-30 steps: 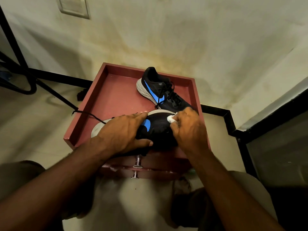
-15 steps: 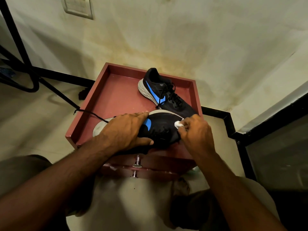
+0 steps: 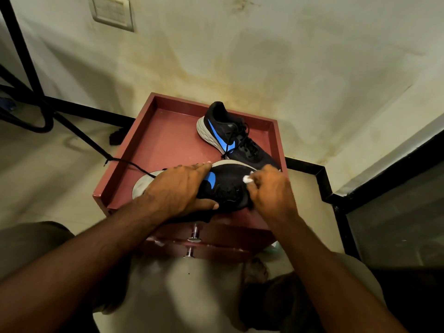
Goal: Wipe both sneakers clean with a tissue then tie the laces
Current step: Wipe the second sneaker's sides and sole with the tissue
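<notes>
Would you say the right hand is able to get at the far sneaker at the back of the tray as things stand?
Probably yes, once it lets go. The far sneaker lies uncovered just beyond the right hand, with nothing between them. For now that hand pinches the tissue against the near sneaker, which the left hand steadies.

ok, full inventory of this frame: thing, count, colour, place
black sneaker with blue swoosh, near: 1, black/blue/white sole, front of the tray top, tilted on its side
black sneaker with blue swoosh, far: 1, same colours, back right of the tray top, upright, laces loose
white tissue wad: 1, white, against the near sneaker's upper
loose black lace: 1, black, trailing over the left rim
red-brown cabinet with rimmed tray top: 1, red-brown, centre, against the wall
metal drawer knobs: 2, silver, cabinet front
wall plate: 1, cream, upper left
left hand: 1, grip round the near sneaker
right hand: 1, pinching the tissue
</notes>
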Demonstrator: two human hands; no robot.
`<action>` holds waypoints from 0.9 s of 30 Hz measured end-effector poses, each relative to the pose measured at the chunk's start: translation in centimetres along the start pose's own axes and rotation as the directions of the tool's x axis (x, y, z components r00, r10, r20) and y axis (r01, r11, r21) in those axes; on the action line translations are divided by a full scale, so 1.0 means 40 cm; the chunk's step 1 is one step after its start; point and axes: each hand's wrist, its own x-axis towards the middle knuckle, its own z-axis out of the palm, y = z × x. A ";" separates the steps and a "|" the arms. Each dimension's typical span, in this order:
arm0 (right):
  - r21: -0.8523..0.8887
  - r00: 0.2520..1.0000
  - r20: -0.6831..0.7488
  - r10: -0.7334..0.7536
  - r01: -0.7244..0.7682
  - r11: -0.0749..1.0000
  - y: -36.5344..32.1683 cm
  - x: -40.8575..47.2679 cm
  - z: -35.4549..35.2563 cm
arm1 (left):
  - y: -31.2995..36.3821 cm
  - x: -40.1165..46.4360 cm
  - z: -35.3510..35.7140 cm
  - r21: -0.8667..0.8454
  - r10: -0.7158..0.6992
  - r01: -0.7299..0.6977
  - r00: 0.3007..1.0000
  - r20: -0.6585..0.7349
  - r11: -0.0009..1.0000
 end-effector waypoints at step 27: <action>0.378 0.957 -0.214 0.195 -0.103 0.920 -0.029 0.005 0.084 | -0.009 0.028 -0.013 0.028 -0.046 0.044 0.997 0.065 0.999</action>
